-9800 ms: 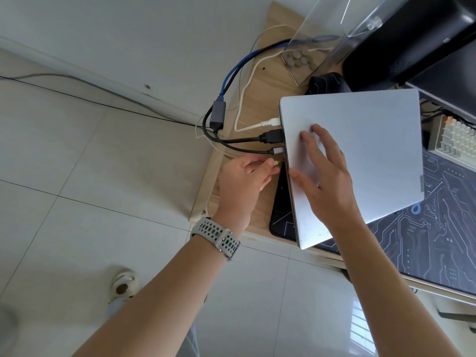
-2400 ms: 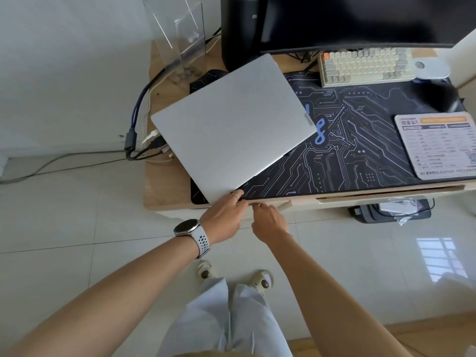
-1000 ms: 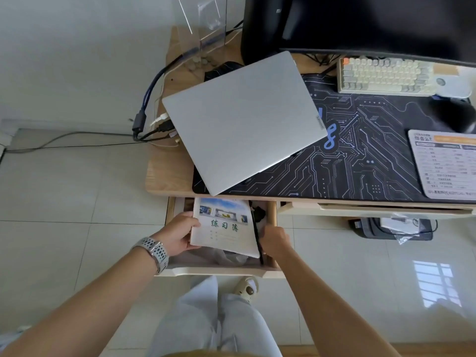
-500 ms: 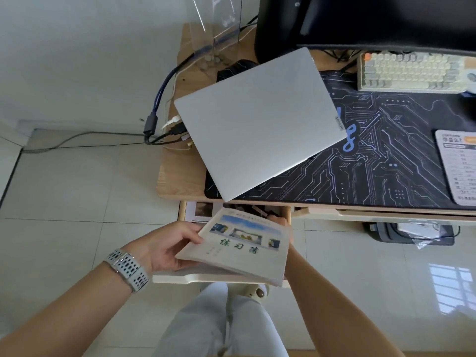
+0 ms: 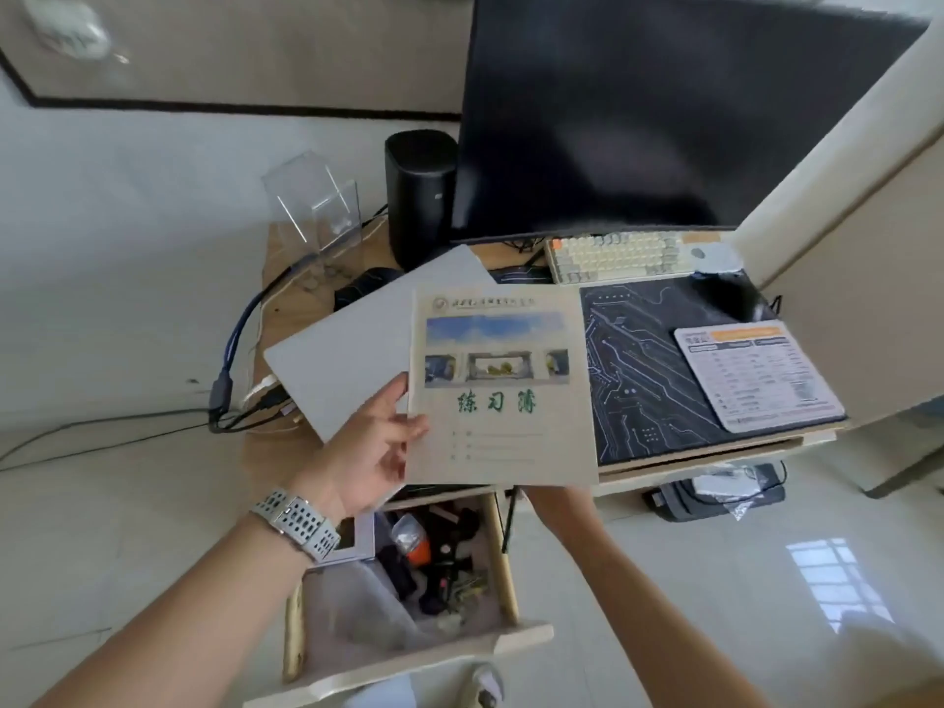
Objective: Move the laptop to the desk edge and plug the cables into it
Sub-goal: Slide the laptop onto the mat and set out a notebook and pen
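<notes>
A wooden table [image 5: 265, 467] by a pale wall carries a closed silver laptop [image 5: 352, 350] near its left edge, with cables [image 5: 240, 406] plugged into its left side. An exercise book [image 5: 503, 390] is held above it, gripped at its left edge by the left hand [image 5: 373, 447]; the right hand [image 5: 557, 498] is mostly hidden beneath it, its grip not discernible. A drawer [image 5: 408, 641] stands open below.

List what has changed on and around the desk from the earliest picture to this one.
The drawer under the desk has been pulled open, and the exercise book taken out of it and lifted above the desk mat. The left hand grips its left edge; the right hand is hidden beneath it. Both hands have left the laptop. The laptop stays closed at the desk's left edge, cables plugged in.
</notes>
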`<action>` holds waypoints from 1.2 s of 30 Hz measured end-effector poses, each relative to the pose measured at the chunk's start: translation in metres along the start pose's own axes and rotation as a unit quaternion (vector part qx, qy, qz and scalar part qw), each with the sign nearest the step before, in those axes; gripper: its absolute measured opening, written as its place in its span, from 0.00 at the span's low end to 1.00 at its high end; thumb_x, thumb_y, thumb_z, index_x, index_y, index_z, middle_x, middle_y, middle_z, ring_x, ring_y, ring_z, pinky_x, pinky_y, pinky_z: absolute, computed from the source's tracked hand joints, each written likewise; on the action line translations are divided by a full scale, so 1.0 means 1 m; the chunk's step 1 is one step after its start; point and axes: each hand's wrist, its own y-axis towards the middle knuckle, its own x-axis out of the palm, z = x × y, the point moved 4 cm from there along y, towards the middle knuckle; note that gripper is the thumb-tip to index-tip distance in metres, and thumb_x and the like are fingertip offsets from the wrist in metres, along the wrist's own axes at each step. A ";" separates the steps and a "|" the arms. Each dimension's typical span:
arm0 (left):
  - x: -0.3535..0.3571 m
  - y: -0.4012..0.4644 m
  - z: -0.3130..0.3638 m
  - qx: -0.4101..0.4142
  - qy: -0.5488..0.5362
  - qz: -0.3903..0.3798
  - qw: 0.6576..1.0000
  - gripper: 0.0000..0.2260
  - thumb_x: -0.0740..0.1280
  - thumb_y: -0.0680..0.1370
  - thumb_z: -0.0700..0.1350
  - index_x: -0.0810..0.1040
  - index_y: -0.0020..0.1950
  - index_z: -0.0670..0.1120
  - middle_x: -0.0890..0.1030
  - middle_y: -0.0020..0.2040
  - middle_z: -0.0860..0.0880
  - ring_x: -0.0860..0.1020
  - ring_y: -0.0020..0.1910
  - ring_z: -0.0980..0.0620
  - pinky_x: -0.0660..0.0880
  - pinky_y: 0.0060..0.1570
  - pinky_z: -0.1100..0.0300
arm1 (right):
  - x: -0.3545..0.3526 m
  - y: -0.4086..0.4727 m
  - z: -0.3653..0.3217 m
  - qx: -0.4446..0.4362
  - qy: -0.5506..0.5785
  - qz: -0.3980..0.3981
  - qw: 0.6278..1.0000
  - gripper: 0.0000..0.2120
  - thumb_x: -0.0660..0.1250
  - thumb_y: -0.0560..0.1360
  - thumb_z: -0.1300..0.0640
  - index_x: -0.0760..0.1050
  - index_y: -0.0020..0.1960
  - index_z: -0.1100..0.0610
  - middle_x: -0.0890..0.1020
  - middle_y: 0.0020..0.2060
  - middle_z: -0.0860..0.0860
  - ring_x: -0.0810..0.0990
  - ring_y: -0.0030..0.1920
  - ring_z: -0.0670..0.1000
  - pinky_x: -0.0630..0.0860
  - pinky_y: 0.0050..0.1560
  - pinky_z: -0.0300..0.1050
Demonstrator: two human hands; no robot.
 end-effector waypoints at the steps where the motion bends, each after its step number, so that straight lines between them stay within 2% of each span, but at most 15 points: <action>1: 0.006 0.005 0.011 0.028 0.019 0.022 0.999 0.21 0.58 0.79 0.31 0.72 0.67 0.51 0.80 0.60 0.39 0.74 0.63 0.35 0.68 0.62 0.36 | -0.014 0.000 -0.023 -0.019 -0.018 0.018 0.999 0.05 0.64 0.66 0.54 0.76 0.38 0.54 0.82 0.36 0.52 0.79 0.38 0.59 0.76 0.36 0.54; 3: 0.019 0.015 0.033 0.075 0.070 0.056 0.993 0.18 0.58 0.79 0.32 0.73 0.64 0.50 0.80 0.59 0.39 0.76 0.61 0.35 0.74 0.56 0.38 | -0.045 -0.001 -0.062 -0.050 -0.012 0.053 0.997 0.02 0.65 0.71 0.55 0.75 0.41 0.51 0.82 0.35 0.48 0.79 0.36 0.53 0.77 0.35 0.51; 5: 0.028 0.023 0.049 0.105 0.106 0.080 0.985 0.15 0.58 0.80 0.34 0.73 0.62 0.50 0.81 0.57 0.40 0.78 0.59 0.37 0.75 0.54 0.39 | -0.077 -0.003 -0.099 -0.090 0.033 0.115 0.989 0.04 0.64 0.76 0.55 0.75 0.45 0.47 0.82 0.35 0.48 0.79 0.36 0.53 0.78 0.39 0.54; 7: 0.034 0.032 0.057 0.117 0.125 0.093 0.981 0.14 0.58 0.81 0.35 0.75 0.58 0.52 0.82 0.55 0.42 0.79 0.57 0.39 0.77 0.50 0.42 | -0.099 0.000 -0.113 -0.106 0.099 0.149 0.978 0.04 0.64 0.78 0.56 0.76 0.47 0.50 0.80 0.32 0.49 0.78 0.33 0.52 0.74 0.36 0.50; 10: 0.039 0.044 0.059 0.115 0.143 0.084 0.979 0.13 0.58 0.81 0.36 0.75 0.54 0.53 0.83 0.54 0.44 0.79 0.55 0.41 0.78 0.46 0.48 | -0.118 -0.001 -0.125 -0.108 0.147 0.162 0.970 0.04 0.63 0.78 0.58 0.77 0.49 0.54 0.78 0.32 0.53 0.78 0.33 0.48 0.72 0.34 0.40; 14: 0.047 0.060 0.050 0.098 0.126 0.078 0.984 0.13 0.58 0.81 0.36 0.76 0.53 0.53 0.83 0.53 0.47 0.79 0.54 0.42 0.77 0.44 0.49 | -0.132 0.002 -0.109 -0.077 0.165 0.167 0.969 0.05 0.63 0.78 0.59 0.78 0.51 0.55 0.79 0.34 0.54 0.78 0.35 0.49 0.75 0.39 0.43; 18: 0.059 0.078 0.034 0.074 0.084 0.081 0.990 0.15 0.58 0.81 0.35 0.78 0.55 0.54 0.82 0.56 0.45 0.79 0.56 0.41 0.78 0.47 0.47 | -0.154 0.019 -0.081 -0.041 0.152 0.175 0.972 0.07 0.63 0.78 0.60 0.79 0.52 0.52 0.80 0.36 0.53 0.80 0.39 0.51 0.77 0.47 0.49; 21: 0.072 0.096 0.013 0.047 0.056 0.089 0.993 0.15 0.58 0.81 0.36 0.77 0.59 0.53 0.82 0.57 0.46 0.78 0.57 0.42 0.78 0.47 0.47 | -0.177 0.042 -0.059 -0.011 0.122 0.180 0.976 0.09 0.64 0.77 0.62 0.78 0.53 0.52 0.82 0.38 0.53 0.80 0.40 0.52 0.77 0.47 0.50; 23: 0.084 0.111 -0.004 0.032 0.047 0.102 0.993 0.15 0.58 0.82 0.37 0.76 0.62 0.53 0.81 0.58 0.46 0.78 0.57 0.42 0.78 0.51 0.43 | -0.192 0.064 -0.041 0.003 0.100 0.168 0.981 0.10 0.65 0.75 0.61 0.78 0.55 0.53 0.83 0.39 0.53 0.79 0.40 0.52 0.78 0.47 0.53; 26: 0.106 0.137 -0.034 0.010 0.029 0.134 0.991 0.16 0.58 0.82 0.38 0.74 0.65 0.53 0.80 0.59 0.46 0.77 0.58 0.42 0.76 0.56 0.38 | -0.215 0.097 -0.019 0.014 0.049 0.146 0.988 0.11 0.67 0.75 0.59 0.77 0.57 0.53 0.83 0.43 0.51 0.80 0.40 0.51 0.77 0.40 0.46; 28: 0.121 0.155 -0.053 -0.002 0.013 0.154 0.988 0.16 0.58 0.82 0.38 0.74 0.65 0.53 0.80 0.60 0.46 0.77 0.59 0.42 0.75 0.57 0.37 | -0.233 0.117 -0.009 0.014 0.019 0.133 0.991 0.09 0.67 0.75 0.59 0.76 0.55 0.55 0.83 0.42 0.53 0.78 0.36 0.50 0.74 0.35 0.44; 30: 0.132 0.175 -0.070 -0.015 0.003 0.174 0.985 0.16 0.58 0.82 0.37 0.75 0.64 0.52 0.80 0.60 0.46 0.77 0.59 0.42 0.74 0.59 0.37 | -0.250 0.136 0.000 0.012 -0.014 0.117 0.993 0.07 0.66 0.75 0.60 0.76 0.53 0.55 0.83 0.41 0.53 0.76 0.33 0.51 0.73 0.33 0.45; 36: 0.149 0.222 -0.113 -0.061 -0.001 0.239 0.969 0.16 0.59 0.81 0.38 0.73 0.67 0.52 0.79 0.61 0.47 0.76 0.60 0.44 0.76 0.57 0.41 | -0.276 0.192 0.017 -0.010 -0.153 0.085 0.985 0.08 0.66 0.76 0.59 0.76 0.55 0.56 0.83 0.41 0.50 0.76 0.29 0.48 0.71 0.28 0.40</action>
